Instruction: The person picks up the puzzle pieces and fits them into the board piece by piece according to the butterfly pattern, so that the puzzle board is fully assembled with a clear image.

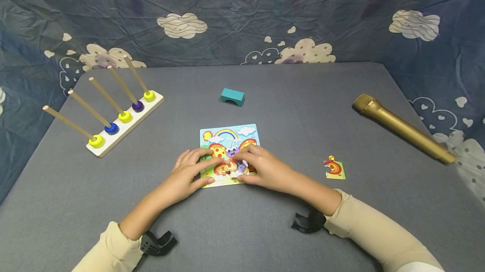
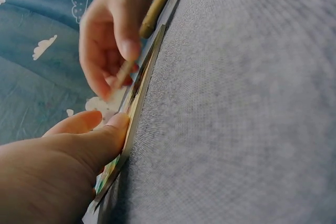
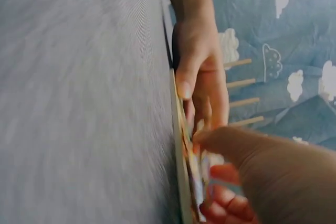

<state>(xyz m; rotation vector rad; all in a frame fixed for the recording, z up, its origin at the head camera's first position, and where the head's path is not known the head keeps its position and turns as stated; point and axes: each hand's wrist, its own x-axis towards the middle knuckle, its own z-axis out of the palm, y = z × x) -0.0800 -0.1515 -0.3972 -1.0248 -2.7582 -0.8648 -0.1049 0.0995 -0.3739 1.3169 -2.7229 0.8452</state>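
A picture puzzle (image 1: 245, 131) with a rainbow, a sun and a butterfly lies in its tray at the middle of the table. My left hand (image 1: 186, 178) rests on its left side, fingers extended over the picture and thumb at the front edge. Over the puzzle's right half, my right hand (image 1: 267, 169) pinches a thin puzzle piece (image 2: 124, 74) between thumb and fingers, tilted above the board in the left wrist view. The fingers partly hide the butterfly. A loose puzzle piece (image 1: 335, 169) with an orange and red swirl lies apart to the right.
At the left stands a white pegboard (image 1: 130, 125) with upright wooden rods and yellow and blue beads. A teal arch block (image 1: 233, 97) sits beyond the puzzle. The gold microphone (image 1: 405, 129) lies at the right. A patterned cloth (image 1: 235, 19) hangs behind the table.
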